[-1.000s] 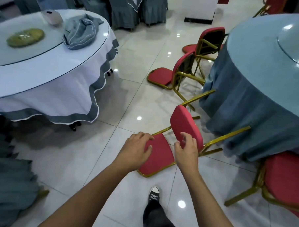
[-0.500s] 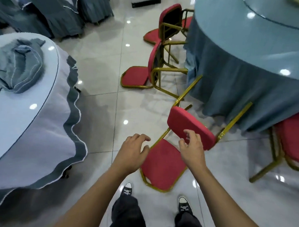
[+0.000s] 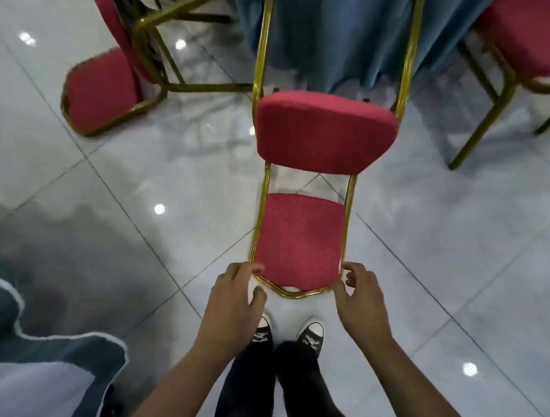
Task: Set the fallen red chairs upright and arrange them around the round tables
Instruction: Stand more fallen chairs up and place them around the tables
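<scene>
A fallen red chair (image 3: pixel 299 241) with a gold frame lies on its back on the tiled floor right in front of me. Its backrest points at my feet, and its seat (image 3: pixel 326 131) and legs stick up toward the blue-clothed round table (image 3: pixel 334 37). My left hand (image 3: pixel 235 298) curls round the left top corner of the backrest frame. At the right top corner, the fingers of my right hand (image 3: pixel 361 303) curl round the frame. A second fallen red chair (image 3: pixel 100 90) lies on its side at the upper left.
An upright red chair (image 3: pixel 527 36) stands at the upper right beside the blue table. The edge of a white and grey tablecloth (image 3: pixel 39 371) hangs at the lower left. My shoes (image 3: pixel 288 332) stand just behind the backrest. Glossy tiles surround the chair.
I have stepped round behind the chair's backrest and bent lower. Both hands moved from hovering over the seat and backrest to the two top corners of the backrest frame.
</scene>
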`<state>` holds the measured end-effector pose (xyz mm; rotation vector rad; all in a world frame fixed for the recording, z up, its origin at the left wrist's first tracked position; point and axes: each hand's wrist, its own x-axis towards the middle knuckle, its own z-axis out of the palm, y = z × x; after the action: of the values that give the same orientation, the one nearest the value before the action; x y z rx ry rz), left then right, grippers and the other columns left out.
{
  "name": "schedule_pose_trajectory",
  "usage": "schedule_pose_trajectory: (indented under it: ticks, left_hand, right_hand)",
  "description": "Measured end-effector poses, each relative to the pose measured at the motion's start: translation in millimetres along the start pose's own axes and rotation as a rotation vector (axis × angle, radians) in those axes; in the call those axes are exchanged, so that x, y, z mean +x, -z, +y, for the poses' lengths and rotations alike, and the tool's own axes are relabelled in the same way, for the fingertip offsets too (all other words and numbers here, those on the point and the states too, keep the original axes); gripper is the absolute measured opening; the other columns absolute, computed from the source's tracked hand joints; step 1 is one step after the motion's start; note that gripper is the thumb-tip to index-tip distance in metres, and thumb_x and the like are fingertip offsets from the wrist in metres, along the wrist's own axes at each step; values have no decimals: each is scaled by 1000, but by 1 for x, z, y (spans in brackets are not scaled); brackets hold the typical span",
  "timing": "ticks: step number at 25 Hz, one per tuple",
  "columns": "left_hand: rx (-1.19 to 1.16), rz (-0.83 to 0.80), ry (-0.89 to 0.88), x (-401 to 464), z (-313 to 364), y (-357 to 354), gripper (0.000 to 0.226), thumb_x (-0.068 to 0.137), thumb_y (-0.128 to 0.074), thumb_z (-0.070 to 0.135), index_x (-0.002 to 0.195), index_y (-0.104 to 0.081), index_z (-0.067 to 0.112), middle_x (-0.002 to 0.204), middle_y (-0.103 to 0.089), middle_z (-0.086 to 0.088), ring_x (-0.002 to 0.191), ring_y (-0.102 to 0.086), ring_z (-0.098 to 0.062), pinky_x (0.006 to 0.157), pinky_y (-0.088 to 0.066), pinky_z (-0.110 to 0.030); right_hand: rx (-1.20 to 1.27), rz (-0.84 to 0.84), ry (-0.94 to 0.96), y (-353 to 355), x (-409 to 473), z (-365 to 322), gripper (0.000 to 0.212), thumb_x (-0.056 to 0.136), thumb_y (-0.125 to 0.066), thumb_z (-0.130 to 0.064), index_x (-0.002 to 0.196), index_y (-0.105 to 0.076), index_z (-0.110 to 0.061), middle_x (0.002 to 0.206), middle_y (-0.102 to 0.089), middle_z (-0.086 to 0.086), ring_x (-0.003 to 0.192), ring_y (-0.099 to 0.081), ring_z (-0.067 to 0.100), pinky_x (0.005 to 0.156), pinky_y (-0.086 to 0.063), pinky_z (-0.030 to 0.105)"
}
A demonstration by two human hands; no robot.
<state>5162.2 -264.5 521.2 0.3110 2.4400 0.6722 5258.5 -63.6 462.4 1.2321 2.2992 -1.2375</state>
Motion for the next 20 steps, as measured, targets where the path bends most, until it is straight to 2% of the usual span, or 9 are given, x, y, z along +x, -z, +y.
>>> schedule_pose_trajectory:
  ticks: [3, 7, 9, 12, 15, 18, 20]
  left_hand:
    - [-37, -43, 60, 56, -79, -88, 39, 98, -53, 21, 135, -48, 31, 134, -47, 12, 114, -43, -5, 95, -36, -24]
    - [-21, -78, 86, 147, -188, -223, 46, 98, -52, 22, 142, -41, 29, 139, -45, 1, 118, -49, -20, 101, -47, -40]
    - [-27, -78, 80, 196, -232, -280, 52, 99, -52, 23, 148, -34, 29, 143, -40, -6, 123, -48, -25, 101, -49, -45]
    - [-38, -20, 153, 263, -290, -343, 64, 98, -52, 28, 154, -22, 31, 151, -32, -15, 131, -45, -39, 104, -47, -58]
    - [-157, -61, 201, 305, -330, -368, 83, 90, -56, 37, 155, -6, 49, 144, -45, -17, 129, -49, -37, 106, -44, -58]
    - [-326, -96, 201, 312, -335, -367, 88, 93, -64, 32, 154, -5, 54, 142, -47, 5, 127, -51, -24, 112, -41, -51]
    - [-327, -130, 172, 303, -336, -355, 87, 95, -65, 33, 153, -5, 55, 142, -47, 6, 129, -51, -23, 113, -41, -51]
  right_hand:
    - [-32, 8, -94, -76, 47, 87, 32, 96, -59, -24, 128, -55, -24, 112, -52, 0, 103, -57, 16, 81, -39, 28]
    - [-66, -9, -117, -187, 149, 201, 40, 95, -60, -26, 134, -51, -19, 117, -54, 10, 99, -57, 22, 83, -45, 33]
    - [-61, 51, -128, -231, 203, 246, 51, 94, -60, -27, 141, -45, -15, 124, -52, 17, 108, -58, 33, 90, -48, 42]
    - [-4, 221, -255, -273, 269, 299, 64, 94, -60, -37, 148, -34, -16, 138, -46, 22, 124, -48, 43, 104, -41, 54]
    - [-13, 260, -389, -285, 311, 333, 68, 95, -52, -55, 147, -36, -14, 143, -46, 21, 131, -43, 45, 111, -35, 57]
    - [144, 200, -454, -279, 331, 342, 78, 90, -52, -68, 142, -42, -12, 138, -52, 18, 125, -52, 42, 106, -43, 55]
    - [245, 162, -481, -268, 327, 334, 78, 90, -52, -68, 141, -46, -9, 137, -56, 19, 121, -56, 41, 103, -46, 53]
